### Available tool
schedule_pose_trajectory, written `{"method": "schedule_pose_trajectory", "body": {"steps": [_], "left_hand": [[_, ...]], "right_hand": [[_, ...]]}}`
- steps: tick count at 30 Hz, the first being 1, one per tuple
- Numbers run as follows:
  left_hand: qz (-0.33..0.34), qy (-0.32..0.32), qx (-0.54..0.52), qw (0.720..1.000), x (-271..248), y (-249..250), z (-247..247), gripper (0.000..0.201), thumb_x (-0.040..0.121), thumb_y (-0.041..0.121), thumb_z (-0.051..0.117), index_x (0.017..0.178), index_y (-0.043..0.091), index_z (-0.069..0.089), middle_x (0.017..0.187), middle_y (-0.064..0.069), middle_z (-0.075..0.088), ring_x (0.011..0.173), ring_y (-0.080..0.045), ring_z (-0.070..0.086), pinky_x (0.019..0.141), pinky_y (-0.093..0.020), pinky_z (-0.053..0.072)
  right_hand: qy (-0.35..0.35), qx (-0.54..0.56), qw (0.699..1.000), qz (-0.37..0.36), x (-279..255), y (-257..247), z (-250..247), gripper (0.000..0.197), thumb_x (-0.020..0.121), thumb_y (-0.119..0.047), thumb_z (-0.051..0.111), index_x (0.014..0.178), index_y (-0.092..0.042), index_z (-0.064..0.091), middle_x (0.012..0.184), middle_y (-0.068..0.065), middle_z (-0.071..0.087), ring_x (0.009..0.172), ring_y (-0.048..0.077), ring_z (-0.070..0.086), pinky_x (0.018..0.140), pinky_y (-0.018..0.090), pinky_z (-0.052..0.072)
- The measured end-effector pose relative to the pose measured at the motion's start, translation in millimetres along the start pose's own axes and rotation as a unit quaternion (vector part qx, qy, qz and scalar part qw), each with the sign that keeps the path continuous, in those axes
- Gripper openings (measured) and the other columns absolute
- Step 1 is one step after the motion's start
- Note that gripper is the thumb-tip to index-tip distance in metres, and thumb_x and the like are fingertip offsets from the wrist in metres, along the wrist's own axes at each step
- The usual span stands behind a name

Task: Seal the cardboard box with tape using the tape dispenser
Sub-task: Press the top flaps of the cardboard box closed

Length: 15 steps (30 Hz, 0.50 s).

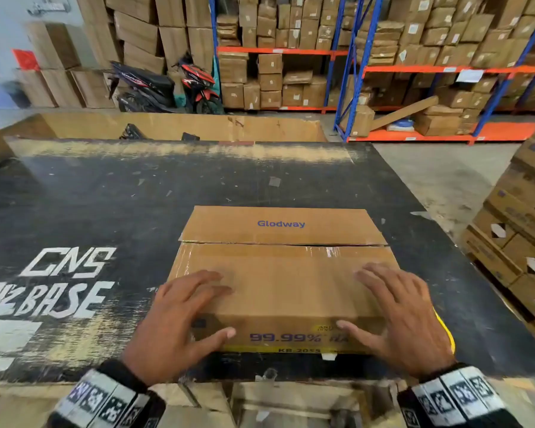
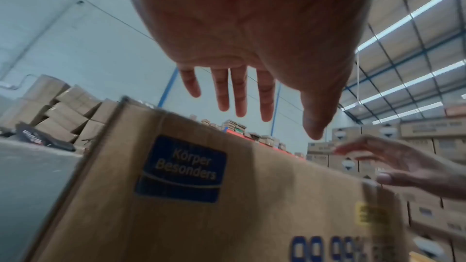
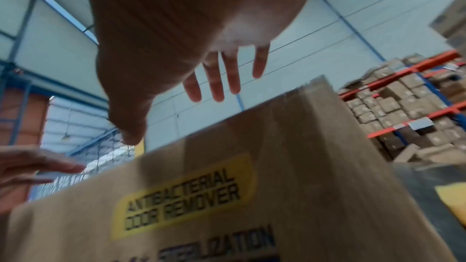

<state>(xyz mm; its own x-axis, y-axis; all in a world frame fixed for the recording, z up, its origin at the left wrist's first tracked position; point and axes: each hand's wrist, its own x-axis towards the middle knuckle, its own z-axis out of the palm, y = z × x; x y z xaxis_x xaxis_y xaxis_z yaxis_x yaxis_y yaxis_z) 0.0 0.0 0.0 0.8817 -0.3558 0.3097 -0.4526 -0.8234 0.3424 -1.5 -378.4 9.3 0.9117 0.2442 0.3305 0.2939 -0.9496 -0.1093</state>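
Note:
A brown cardboard box (image 1: 278,291) lies flat on the black table (image 1: 105,205), near its front edge. The far flap reads "Glodway", and a narrow gap (image 1: 281,242) runs between the two top flaps, with clear tape shining on the near flap beside it. My left hand (image 1: 198,304) is spread over the near-left corner and my right hand (image 1: 380,304) over the near-right corner, both with straight fingers and holding nothing. In the wrist views the left hand (image 2: 252,97) and right hand (image 3: 201,87) hover slightly above the box (image 2: 227,216) (image 3: 302,186). No tape dispenser is recognisable.
A yellow object (image 1: 447,333) peeks out from behind my right hand on the table. A large open carton (image 1: 179,126) stands behind the table. Stacked cartons (image 1: 519,230) rise at the right. Shelving racks (image 1: 445,69) and parked motorbikes (image 1: 167,88) fill the background.

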Motion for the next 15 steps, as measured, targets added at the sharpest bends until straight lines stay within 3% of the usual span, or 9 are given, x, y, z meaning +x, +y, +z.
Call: {"method": "schedule_pose_trajectory", "body": {"steps": [2,4,8,12,15], "left_hand": [[0.006,-0.051,0.049,0.997,17,-7,8,0.078,0.078,0.083,0.055,0.145,0.044,0.047,0.158,0.013,0.039,0.146,-0.008,0.032,0.12,-0.034,0.021],[0.006,-0.1,0.095,0.99,31,-17,17,0.088,0.078,0.088,0.047,0.154,0.045,0.034,0.165,0.008,0.031,0.153,-0.015,0.027,0.124,-0.042,0.019],[0.0,-0.133,0.132,0.982,21,-27,32,0.087,0.085,0.088,0.031,0.159,0.044,0.02,0.169,0.003,0.027,0.157,-0.019,0.022,0.126,-0.05,0.018],[-0.011,-0.133,0.115,0.984,3,-19,25,0.086,0.086,0.087,0.029,0.159,0.043,0.02,0.169,0.005,0.024,0.158,-0.016,0.016,0.127,-0.053,0.017],[-0.029,-0.105,0.049,0.993,14,-1,19,0.081,0.087,0.085,0.031,0.154,0.041,0.035,0.163,0.009,0.034,0.152,-0.012,0.026,0.125,-0.049,0.022]], "right_hand": [[-0.079,-0.046,0.996,-0.013,15,4,5,0.095,0.071,-0.088,0.052,0.144,-0.027,0.05,0.152,0.001,0.047,0.143,0.025,0.04,0.116,0.05,0.029],[-0.131,-0.06,0.989,-0.027,25,6,13,0.102,0.068,-0.093,0.045,0.15,-0.032,0.04,0.159,-0.002,0.039,0.149,0.023,0.031,0.12,0.046,0.022],[-0.157,-0.049,0.986,-0.024,18,2,32,0.097,0.072,-0.093,0.04,0.15,-0.035,0.039,0.16,-0.002,0.039,0.148,0.021,0.033,0.118,0.045,0.028],[-0.135,-0.035,0.99,-0.025,3,-4,35,0.094,0.076,-0.091,0.039,0.148,-0.032,0.046,0.158,-0.001,0.044,0.146,0.023,0.038,0.116,0.048,0.032],[-0.139,-0.031,0.989,-0.026,0,-6,34,0.095,0.076,-0.092,0.036,0.149,-0.032,0.046,0.158,-0.002,0.043,0.147,0.022,0.036,0.117,0.048,0.031]]}}
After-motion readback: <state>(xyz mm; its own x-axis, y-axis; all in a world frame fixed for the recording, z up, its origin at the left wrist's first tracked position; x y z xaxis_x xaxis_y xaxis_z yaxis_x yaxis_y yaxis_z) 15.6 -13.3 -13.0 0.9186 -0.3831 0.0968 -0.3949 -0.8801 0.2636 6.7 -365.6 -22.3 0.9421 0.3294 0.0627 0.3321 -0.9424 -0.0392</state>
